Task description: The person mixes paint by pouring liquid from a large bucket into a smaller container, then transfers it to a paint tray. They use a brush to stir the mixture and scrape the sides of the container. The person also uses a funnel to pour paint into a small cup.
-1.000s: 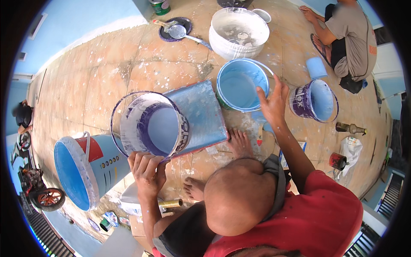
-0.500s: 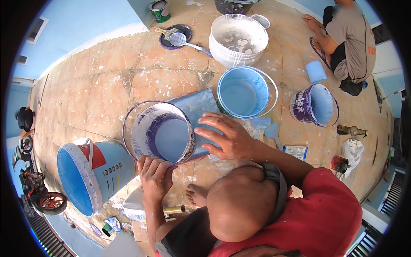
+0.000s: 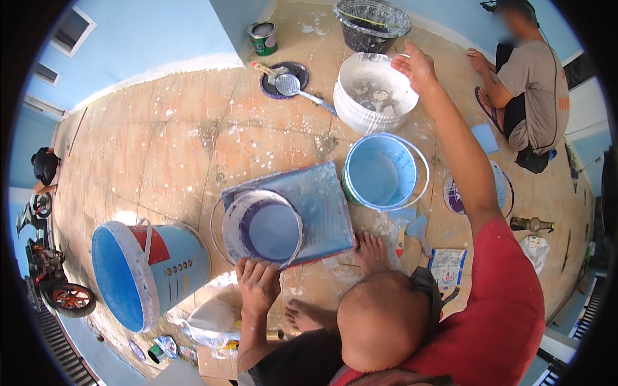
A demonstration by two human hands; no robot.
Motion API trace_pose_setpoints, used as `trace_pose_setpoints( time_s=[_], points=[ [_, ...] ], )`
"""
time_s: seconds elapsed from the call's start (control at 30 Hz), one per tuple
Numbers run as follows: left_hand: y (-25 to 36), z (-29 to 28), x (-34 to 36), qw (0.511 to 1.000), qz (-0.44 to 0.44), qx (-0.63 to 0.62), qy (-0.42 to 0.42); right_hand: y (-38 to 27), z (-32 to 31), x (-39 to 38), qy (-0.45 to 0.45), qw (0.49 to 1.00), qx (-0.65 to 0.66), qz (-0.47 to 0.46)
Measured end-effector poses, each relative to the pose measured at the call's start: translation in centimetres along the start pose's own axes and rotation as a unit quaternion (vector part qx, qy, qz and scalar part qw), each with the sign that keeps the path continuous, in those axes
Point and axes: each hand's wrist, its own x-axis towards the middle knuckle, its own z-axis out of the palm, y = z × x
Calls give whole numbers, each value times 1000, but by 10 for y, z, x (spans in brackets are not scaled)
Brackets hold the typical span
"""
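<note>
My left hand (image 3: 259, 283) is closed on the near rim of a white-and-purple paint bucket (image 3: 230, 226) that holds pale blue paint. That bucket sits on the left part of a flat blue tray (image 3: 327, 212). Stretched far forward, my right hand (image 3: 416, 69) has its fingers extended beside the right rim of a large white tub (image 3: 351, 106), with nothing visible in it. Between the tray and my right arm stands a light blue bucket (image 3: 380, 180) with blue paint inside and its handle swung right.
A big blue bucket (image 3: 183, 260) lies on its side at left. A skimmer (image 3: 288, 84) and brush rest on a dark lid. Beyond are a black bucket (image 3: 367, 35) and green can (image 3: 264, 44). A person (image 3: 531, 77) crouches at far right, near a bottle (image 3: 532, 224).
My right hand has left the white-and-purple bucket's side and reached forward to the white tub. My left hand stays on the bucket's rim. The view has shifted, showing more of the tray.
</note>
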Motion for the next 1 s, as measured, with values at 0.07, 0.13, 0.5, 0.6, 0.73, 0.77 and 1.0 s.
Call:
trace_pose_setpoints(
  time_s=[0.07,0.13,0.5,0.6,0.73,0.77,1.0],
  points=[
    [-3,5,-10,1000,-12,3,1,-23,7,69,47,998,-14,24],
    [-2,9,-15,1000,-4,2,-18,-37,9,118,66,996,-38,38],
    [1,-4,-13,993,-74,-24,-90,29,-7,277,34,995,68,65],
    [2,-17,-15,991,-94,-1,-91,54,28,261,86,994,69,11],
    [4,-25,-21,991,-102,-6,-91,35,40,201,86,993,-49,-65],
    [5,-24,-21,991,-104,-2,-86,21,38,189,46,995,-20,-90],
    [8,-46,-17,985,-164,49,40,-49,69,53,-171,976,30,-133]
  ],
)
